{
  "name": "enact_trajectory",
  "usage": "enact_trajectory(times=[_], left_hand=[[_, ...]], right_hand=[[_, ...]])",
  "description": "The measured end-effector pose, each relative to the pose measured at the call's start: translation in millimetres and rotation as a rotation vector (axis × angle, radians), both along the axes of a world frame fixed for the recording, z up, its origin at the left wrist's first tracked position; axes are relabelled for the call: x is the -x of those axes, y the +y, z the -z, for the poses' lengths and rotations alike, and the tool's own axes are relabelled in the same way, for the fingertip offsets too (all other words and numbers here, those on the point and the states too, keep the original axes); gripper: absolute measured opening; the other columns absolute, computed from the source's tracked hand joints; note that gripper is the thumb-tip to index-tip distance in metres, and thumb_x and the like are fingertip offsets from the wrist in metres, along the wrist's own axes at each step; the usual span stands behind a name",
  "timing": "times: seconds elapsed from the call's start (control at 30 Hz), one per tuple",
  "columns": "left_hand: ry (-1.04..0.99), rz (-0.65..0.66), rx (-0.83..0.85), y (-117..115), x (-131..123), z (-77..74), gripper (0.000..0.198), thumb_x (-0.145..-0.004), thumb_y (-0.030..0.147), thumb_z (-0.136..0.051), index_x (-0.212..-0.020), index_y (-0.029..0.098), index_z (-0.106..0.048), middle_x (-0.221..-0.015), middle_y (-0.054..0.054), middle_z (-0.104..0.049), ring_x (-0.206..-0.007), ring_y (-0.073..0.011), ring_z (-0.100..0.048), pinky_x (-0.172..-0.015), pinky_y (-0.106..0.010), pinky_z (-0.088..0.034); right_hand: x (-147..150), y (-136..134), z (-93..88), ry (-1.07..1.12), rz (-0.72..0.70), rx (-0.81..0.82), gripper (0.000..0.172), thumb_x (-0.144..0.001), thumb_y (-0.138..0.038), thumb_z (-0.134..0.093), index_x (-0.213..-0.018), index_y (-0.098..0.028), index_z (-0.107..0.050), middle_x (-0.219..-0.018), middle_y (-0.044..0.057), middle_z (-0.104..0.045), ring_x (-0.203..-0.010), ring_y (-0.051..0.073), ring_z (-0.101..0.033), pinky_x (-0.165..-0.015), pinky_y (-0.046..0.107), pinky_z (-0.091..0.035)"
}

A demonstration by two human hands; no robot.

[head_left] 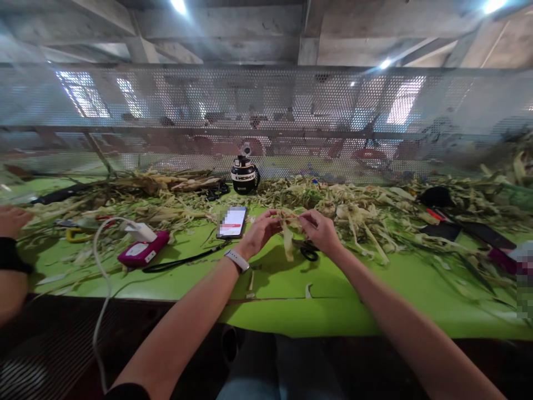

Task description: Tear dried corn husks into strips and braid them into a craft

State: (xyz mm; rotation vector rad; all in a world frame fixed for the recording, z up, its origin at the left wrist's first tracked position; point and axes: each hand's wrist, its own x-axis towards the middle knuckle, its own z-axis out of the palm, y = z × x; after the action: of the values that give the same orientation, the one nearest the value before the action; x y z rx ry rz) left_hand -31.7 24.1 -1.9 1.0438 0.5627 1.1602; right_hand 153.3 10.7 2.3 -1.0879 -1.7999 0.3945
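Note:
My left hand [261,230], with a pale band on its wrist, pinches one end of a dried corn husk strip [287,243]. The other end is between the closed fingertips of my right hand [320,229]. Part of the strip hangs down between both hands, above the green tabletop. Close under my right hand lies a black looped object [308,253], perhaps scissor handles, partly hidden. Left of my left hand rests a smartphone [233,221] with a lit screen. Loose corn husks [350,214] are heaped just beyond my hands.
A black jug [244,176] marked "ENERGY" stands by the perforated metal screen [266,100]. At left are a magenta power block [144,250] with a white cable, a black strap [183,260] and yellow-handled scissors [79,235]. Another person's hand [12,221] is at the left edge.

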Motion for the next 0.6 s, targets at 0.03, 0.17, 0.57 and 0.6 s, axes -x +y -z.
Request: enact_trajectory(times=[0.03,0.17,0.57,0.6], left_hand=[[-0.007,0.003,-0.008,0,0,0.4,0.022,-0.066,0.021,-0.066,-0.087,0.016,-0.059,-0.085,-0.005,-0.069,-0.080,-0.0162,-0.063,-0.077,-0.029,-0.044],[0.040,-0.024,-0.060,3,0,5.0,0.018,-0.068,0.025,-0.067,-0.082,0.015,-0.063,-0.082,-0.003,-0.066,-0.076,-0.0130,-0.058,-0.072,-0.025,-0.042],[0.180,-0.006,-0.128,-2,-3,6.4,0.041,-0.062,0.039,-0.078,-0.090,0.017,-0.059,-0.077,0.000,-0.067,-0.067,-0.0102,-0.057,-0.062,-0.022,-0.039],[0.177,-0.002,-0.128,-2,-3,5.6,0.043,-0.061,0.039,-0.079,-0.092,0.017,-0.058,-0.078,0.000,-0.068,-0.068,-0.0108,-0.058,-0.063,-0.023,-0.040]], right_hand=[[1,0,-0.1,0.020,0.006,-0.009,0.025,-0.084,-0.043,-0.050,-0.082,-0.019,-0.059,-0.066,0.002,-0.061,-0.055,0.014,-0.056,-0.054,0.025,-0.044],[3,-2,-2.7,0.067,0.023,-0.058,0.024,-0.082,-0.042,-0.053,-0.078,-0.019,-0.060,-0.068,0.003,-0.062,-0.058,0.015,-0.057,-0.055,0.025,-0.045],[-3,6,2.4,0.069,0.125,-0.099,0.020,-0.081,-0.039,-0.057,-0.080,-0.019,-0.062,-0.072,0.003,-0.067,-0.065,0.017,-0.062,-0.063,0.028,-0.049],[-4,6,2.1,0.015,0.153,-0.137,0.019,-0.082,-0.036,-0.056,-0.081,-0.019,-0.063,-0.075,0.004,-0.067,-0.069,0.018,-0.063,-0.066,0.029,-0.050]])
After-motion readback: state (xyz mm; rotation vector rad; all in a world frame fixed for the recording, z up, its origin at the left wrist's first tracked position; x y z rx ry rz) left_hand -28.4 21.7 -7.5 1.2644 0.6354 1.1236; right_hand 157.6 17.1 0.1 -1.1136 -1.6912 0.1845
